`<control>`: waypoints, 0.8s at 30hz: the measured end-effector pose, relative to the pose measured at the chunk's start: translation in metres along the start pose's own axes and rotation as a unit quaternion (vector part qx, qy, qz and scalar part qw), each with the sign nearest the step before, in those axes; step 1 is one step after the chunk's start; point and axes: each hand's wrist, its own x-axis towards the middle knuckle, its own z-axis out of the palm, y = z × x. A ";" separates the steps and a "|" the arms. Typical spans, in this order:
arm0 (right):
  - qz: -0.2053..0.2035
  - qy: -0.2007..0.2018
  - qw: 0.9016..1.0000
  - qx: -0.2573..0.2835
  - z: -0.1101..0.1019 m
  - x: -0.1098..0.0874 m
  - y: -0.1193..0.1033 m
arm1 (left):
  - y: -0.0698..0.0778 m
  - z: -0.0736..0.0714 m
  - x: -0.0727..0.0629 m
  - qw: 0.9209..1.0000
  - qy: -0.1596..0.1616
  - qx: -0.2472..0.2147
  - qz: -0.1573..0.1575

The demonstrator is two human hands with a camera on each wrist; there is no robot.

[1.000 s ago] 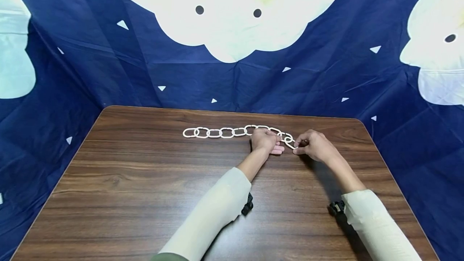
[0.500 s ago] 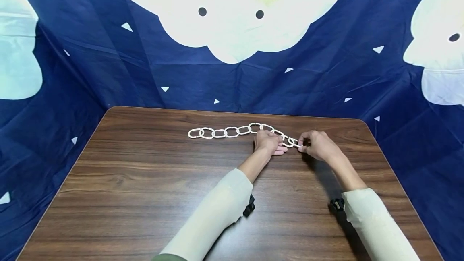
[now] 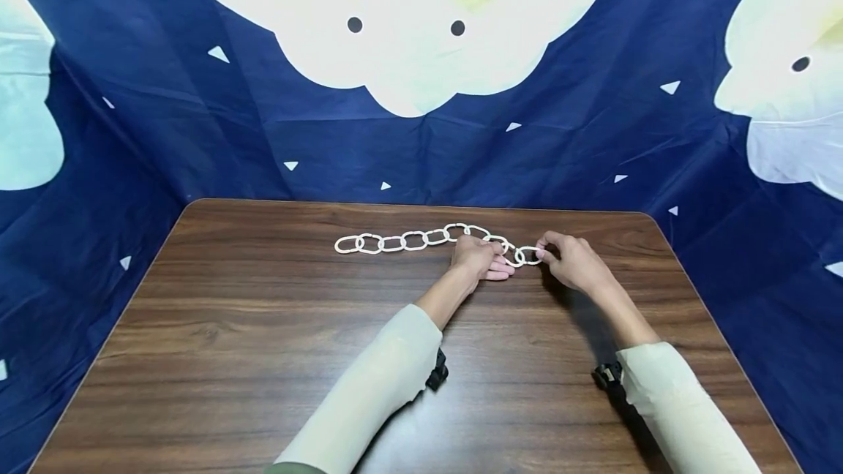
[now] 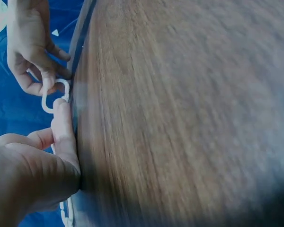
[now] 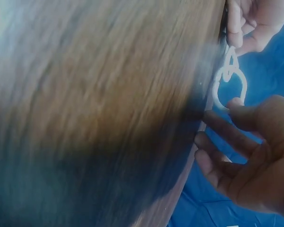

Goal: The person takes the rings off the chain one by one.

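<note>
A chain of several white oval links (image 3: pixel 403 242) lies along the back of the wooden table, running left to right. My left hand (image 3: pixel 476 258) covers part of it toward the right and pinches a link between thumb and fingers, the other fingers stretched out near the tabletop. At the chain's right end, thumb and index finger of my right hand (image 3: pixel 573 262) pinch the last link. That end link (image 5: pixel 245 85) stands tilted up in the right wrist view, hooked through its neighbour. Between the hands the links (image 3: pixel 517 257) are joined; those under the left palm are hidden.
The brown wood-grain table (image 3: pixel 263 357) has rounded back corners, its far edge close behind the chain. A dark blue cloth (image 3: pixel 217 123) with white cloud shapes hangs behind and at the sides. Black wrist cameras (image 3: pixel 437 371) hang below the pale sleeves.
My right hand has turned the end link from slanting down toward me to lying nearly level, in line to the right. My left hand keeps its place on the chain.
</note>
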 end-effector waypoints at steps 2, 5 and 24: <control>-0.005 0.010 1.000 0.011 0.002 0.002 -0.003 | 0.001 -0.003 0.001 1.000 -0.006 0.000 -0.002; -0.003 0.021 0.999 0.026 0.004 0.004 -0.007 | 0.001 -0.007 0.002 1.000 -0.015 0.008 -0.005; 0.014 0.061 0.994 0.094 0.015 0.007 -0.012 | 0.003 -0.013 0.008 0.996 -0.067 -0.031 -0.054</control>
